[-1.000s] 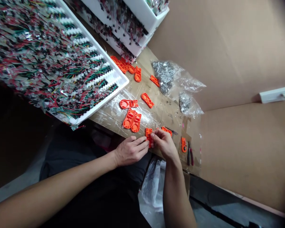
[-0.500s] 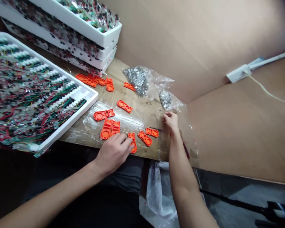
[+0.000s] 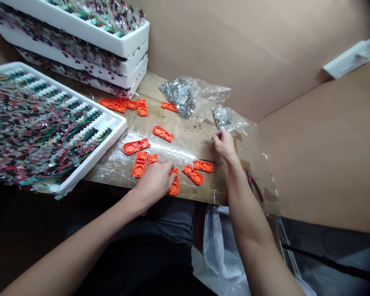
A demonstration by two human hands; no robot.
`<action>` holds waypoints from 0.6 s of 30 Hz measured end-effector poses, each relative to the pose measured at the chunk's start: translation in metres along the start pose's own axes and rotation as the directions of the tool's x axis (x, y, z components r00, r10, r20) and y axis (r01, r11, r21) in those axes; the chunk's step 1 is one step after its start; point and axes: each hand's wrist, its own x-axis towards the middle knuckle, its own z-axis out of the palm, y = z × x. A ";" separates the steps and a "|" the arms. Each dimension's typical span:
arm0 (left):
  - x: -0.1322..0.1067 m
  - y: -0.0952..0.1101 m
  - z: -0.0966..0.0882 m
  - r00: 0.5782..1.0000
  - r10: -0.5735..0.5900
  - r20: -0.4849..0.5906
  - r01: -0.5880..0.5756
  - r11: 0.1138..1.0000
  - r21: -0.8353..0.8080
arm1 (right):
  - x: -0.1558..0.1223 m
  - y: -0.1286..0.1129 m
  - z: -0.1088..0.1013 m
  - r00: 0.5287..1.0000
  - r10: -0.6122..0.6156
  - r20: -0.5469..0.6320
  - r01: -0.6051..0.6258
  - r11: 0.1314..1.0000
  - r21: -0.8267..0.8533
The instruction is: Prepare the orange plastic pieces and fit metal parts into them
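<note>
My left hand is curled at the table's front edge, its thumb and forefinger on the upper end of an orange plastic casing half. Another orange casing half is partly covered by its knuckles, with one more just to the left. My right hand is closed in a pinch over the table, just in front of a small clear bag of metal parts. Whatever lies between its fingertips is too small to make out. Two orange casing halves lie between the hands, beside a thin dark tool.
At left stands a white foam tray full of wired parts, with stacked foam trays behind it. A larger bag of metal parts sits at the back. Red-handled pliers lie right of my forearm. A power strip is on the wall.
The view has shifted a little. My right hand remains pinched near the small bag, and more of the pliers shows. My left hand stays at the same orange casing half.
</note>
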 end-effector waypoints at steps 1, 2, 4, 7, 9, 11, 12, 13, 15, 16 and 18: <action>0.000 0.000 0.001 1.000 0.002 -0.006 -0.002 1.000 -0.010 | -0.020 -0.011 -0.001 0.999 -0.018 0.034 0.011 0.984 0.177; 0.000 0.000 0.001 1.000 0.004 -0.012 -0.004 1.000 -0.015 | -0.043 -0.023 0.000 0.991 -0.055 0.120 0.011 0.940 0.342; 0.000 0.001 0.002 1.000 0.007 -0.023 -0.008 1.000 -0.022 | -0.093 -0.046 0.004 0.950 -0.116 0.290 -0.063 0.839 0.540; 0.000 0.003 0.001 0.999 0.012 -0.032 -0.013 0.998 -0.054 | -0.157 -0.072 0.020 0.890 -0.090 0.447 -0.252 0.720 0.647; -0.001 0.003 0.000 0.999 0.014 -0.030 -0.017 0.996 -0.086 | -0.181 -0.080 0.032 0.873 -0.021 0.487 -0.343 0.684 0.644; -0.001 0.003 -0.001 1.000 0.011 -0.019 -0.013 0.993 -0.117 | -0.191 -0.081 0.041 0.867 0.030 0.497 -0.382 0.681 0.625; -0.001 0.003 -0.002 1.000 0.009 -0.010 -0.010 0.991 -0.130 | -0.192 -0.081 0.044 0.869 0.042 0.493 -0.382 0.691 0.613; -0.001 0.003 -0.002 1.000 0.007 -0.004 -0.007 0.990 -0.141 | -0.192 -0.080 0.045 0.874 0.046 0.483 -0.369 0.709 0.601; -0.001 0.001 -0.001 1.000 0.007 0.003 -0.006 0.986 -0.165 | -0.190 -0.079 0.046 0.889 0.039 0.456 -0.328 0.749 0.576; 0.000 -0.001 -0.001 1.000 0.010 0.004 -0.009 0.984 -0.178 | -0.189 -0.079 0.046 0.894 0.032 0.446 -0.310 0.764 0.566; 0.001 -0.003 -0.001 1.000 0.014 0.003 -0.013 0.980 -0.197 | -0.189 -0.080 0.046 0.899 0.029 0.436 -0.299 0.770 0.564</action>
